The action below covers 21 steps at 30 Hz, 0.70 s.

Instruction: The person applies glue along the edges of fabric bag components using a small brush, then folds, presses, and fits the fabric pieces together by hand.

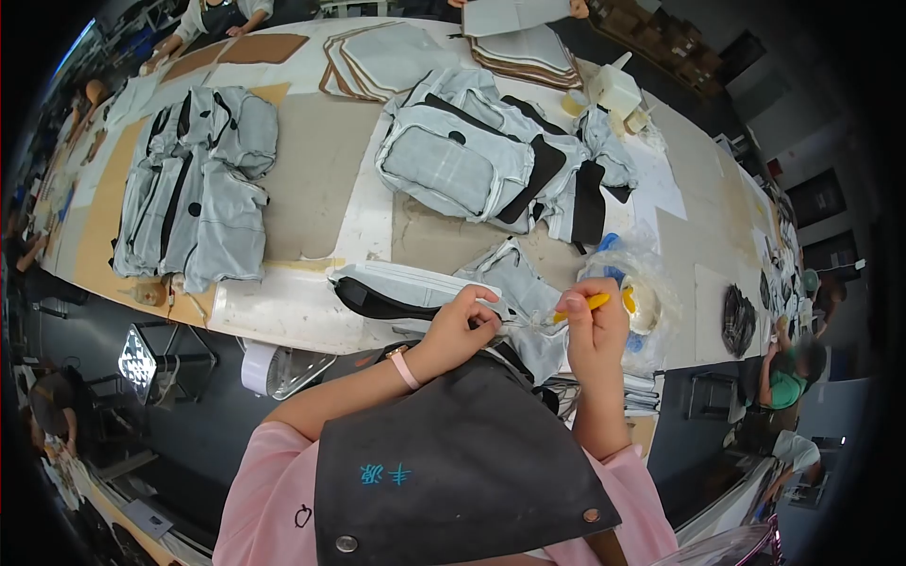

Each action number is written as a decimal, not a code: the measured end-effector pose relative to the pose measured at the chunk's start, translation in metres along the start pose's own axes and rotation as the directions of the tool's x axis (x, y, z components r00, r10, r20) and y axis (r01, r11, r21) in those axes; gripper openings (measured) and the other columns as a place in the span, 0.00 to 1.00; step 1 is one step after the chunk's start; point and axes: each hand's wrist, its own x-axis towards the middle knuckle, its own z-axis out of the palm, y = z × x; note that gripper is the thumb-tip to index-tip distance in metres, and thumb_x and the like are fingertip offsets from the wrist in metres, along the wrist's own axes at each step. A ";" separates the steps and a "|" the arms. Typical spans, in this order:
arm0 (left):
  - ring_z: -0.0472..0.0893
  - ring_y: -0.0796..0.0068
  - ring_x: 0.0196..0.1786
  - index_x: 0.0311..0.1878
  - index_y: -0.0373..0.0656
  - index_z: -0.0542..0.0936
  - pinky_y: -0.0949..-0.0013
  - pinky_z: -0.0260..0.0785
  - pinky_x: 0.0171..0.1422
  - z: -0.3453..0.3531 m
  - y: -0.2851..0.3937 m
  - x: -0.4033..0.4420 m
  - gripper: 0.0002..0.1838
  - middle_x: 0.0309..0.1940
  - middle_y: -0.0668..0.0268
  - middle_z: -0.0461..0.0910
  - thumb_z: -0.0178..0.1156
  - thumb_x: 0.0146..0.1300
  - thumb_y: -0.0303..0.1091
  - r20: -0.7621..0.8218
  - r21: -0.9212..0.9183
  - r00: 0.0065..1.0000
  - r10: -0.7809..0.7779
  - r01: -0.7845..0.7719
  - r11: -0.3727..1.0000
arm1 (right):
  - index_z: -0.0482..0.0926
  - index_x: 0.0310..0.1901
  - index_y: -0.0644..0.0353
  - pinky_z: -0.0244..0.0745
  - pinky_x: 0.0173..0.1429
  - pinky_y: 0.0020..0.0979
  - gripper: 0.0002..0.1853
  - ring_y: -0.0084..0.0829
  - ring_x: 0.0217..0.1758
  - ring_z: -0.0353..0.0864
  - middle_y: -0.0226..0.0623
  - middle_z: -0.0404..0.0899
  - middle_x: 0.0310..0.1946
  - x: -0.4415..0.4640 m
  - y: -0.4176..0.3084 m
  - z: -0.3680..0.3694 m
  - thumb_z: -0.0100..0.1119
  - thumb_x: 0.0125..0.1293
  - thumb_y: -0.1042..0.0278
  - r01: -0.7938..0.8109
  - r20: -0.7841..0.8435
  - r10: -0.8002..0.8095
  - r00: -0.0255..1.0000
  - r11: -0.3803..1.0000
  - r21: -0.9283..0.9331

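Note:
My right hand [598, 325] is closed round a small yellow tool [596, 302], just above a light grey fabric piece [538, 344]. At the left edge of that piece is my left hand [460, 328], its fingers curled and pinched at the cloth, though what lies between the fingertips is too small to make out. A long grey piece with a black strip [377, 297] lies to the left of my left hand. Just right of my right hand sits a round white container [644, 307] in clear plastic, with something yellow at its rim.
Grey backpack pieces [453, 156] lie beyond my hands, and more grey bags [193, 189] lie at the left. Stacked panels [524, 57] and a white jug [615, 90] stand at the back. A black bundle [738, 321] is at the right. Other people are around the table.

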 end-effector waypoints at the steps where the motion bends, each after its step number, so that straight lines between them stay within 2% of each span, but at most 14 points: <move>1: 0.75 0.82 0.29 0.49 0.39 0.69 0.77 0.65 0.34 0.000 -0.001 -0.001 0.16 0.28 0.66 0.80 0.58 0.58 0.25 -0.003 -0.014 1.000 -0.010 0.010 1.000 | 0.71 0.37 0.63 0.65 0.27 0.28 0.08 0.30 0.21 0.71 0.37 0.74 0.23 0.000 0.000 0.000 0.57 0.64 0.68 0.016 -0.023 -0.015 1.000 0.999 0.038; 5: 0.74 0.84 0.29 0.48 0.39 0.69 0.78 0.64 0.34 0.002 -0.002 -0.001 0.14 0.26 0.67 0.79 0.56 0.60 0.26 -0.019 -0.061 0.999 -0.039 0.038 0.997 | 0.71 0.37 0.63 0.65 0.29 0.27 0.07 0.30 0.22 0.71 0.36 0.74 0.24 -0.001 0.003 0.008 0.56 0.64 0.69 0.137 -0.016 -0.136 0.991 0.987 0.086; 9: 0.73 0.85 0.28 0.48 0.39 0.69 0.79 0.64 0.34 0.001 -0.001 -0.001 0.12 0.26 0.68 0.79 0.55 0.61 0.26 -0.021 -0.068 0.996 -0.085 0.084 0.994 | 0.71 0.36 0.63 0.66 0.31 0.28 0.07 0.31 0.24 0.72 0.38 0.75 0.26 -0.002 -0.001 0.008 0.56 0.63 0.69 0.087 0.047 -0.092 0.995 0.992 0.086; 11: 0.73 0.85 0.27 0.48 0.39 0.69 0.79 0.64 0.34 0.001 -0.001 -0.001 0.13 0.25 0.68 0.79 0.57 0.61 0.26 -0.023 -0.080 0.997 -0.074 0.071 0.994 | 0.71 0.36 0.62 0.66 0.31 0.28 0.07 0.32 0.25 0.73 0.38 0.75 0.27 -0.006 0.002 0.006 0.56 0.63 0.69 0.049 0.120 -0.062 0.991 0.993 0.109; 14: 0.73 0.86 0.27 0.47 0.39 0.69 0.79 0.65 0.34 0.005 0.004 0.000 0.15 0.25 0.69 0.78 0.60 0.59 0.27 -0.028 -0.069 0.999 -0.021 0.019 0.997 | 0.71 0.36 0.62 0.66 0.31 0.29 0.07 0.33 0.25 0.73 0.39 0.75 0.26 -0.008 0.007 0.005 0.56 0.63 0.69 0.100 0.102 -0.112 0.988 0.987 0.123; 17: 0.73 0.85 0.27 0.47 0.39 0.69 0.78 0.66 0.35 0.006 0.003 0.002 0.17 0.24 0.69 0.78 0.63 0.56 0.26 -0.043 -0.028 0.999 0.006 -0.007 1.000 | 0.71 0.36 0.63 0.67 0.32 0.29 0.07 0.33 0.25 0.74 0.39 0.76 0.27 -0.009 0.000 0.001 0.56 0.63 0.69 0.065 0.147 -0.084 0.986 0.989 0.134; 21: 0.74 0.82 0.29 0.47 0.39 0.69 0.77 0.67 0.37 0.004 -0.003 0.003 0.19 0.25 0.68 0.78 0.64 0.53 0.26 -0.058 0.095 0.995 0.083 -0.077 0.992 | 0.71 0.37 0.63 0.68 0.34 0.28 0.07 0.32 0.27 0.74 0.38 0.76 0.27 -0.010 0.004 -0.001 0.55 0.63 0.69 0.039 0.056 -0.048 0.997 0.988 0.147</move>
